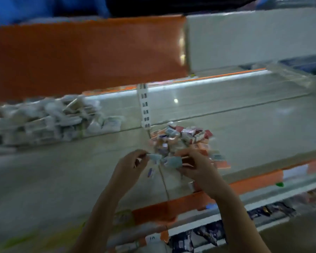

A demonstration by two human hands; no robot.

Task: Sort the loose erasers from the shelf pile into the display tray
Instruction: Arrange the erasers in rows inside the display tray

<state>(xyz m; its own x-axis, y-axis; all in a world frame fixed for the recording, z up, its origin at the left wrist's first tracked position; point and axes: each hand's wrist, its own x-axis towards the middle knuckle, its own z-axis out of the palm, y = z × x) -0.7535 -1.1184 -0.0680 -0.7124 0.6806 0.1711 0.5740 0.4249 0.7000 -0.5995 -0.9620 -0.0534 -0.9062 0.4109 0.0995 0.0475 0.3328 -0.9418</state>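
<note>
Pinching one pale blue wrapped eraser in left hand; gripping another in right hand; keeping both pinches firm near multicoloured eraser pile.

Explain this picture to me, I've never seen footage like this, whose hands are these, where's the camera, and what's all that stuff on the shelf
There is no machine here. A person wears a camera on the head, so this single blurry picture looks forward and down at their own two bare hands over a shop shelf.

On the shelf, just beyond the hands, lies a pile of small wrapped erasers in pink, orange and white. Farther left sits a separate heap of pale packets; the blur hides what they are.

The left hand pinches a small light-blue eraser at its fingertips. The right hand curls round another bluish eraser at the near edge of the pile. An upright clear divider runs between the hands. I cannot make out a display tray.
</note>
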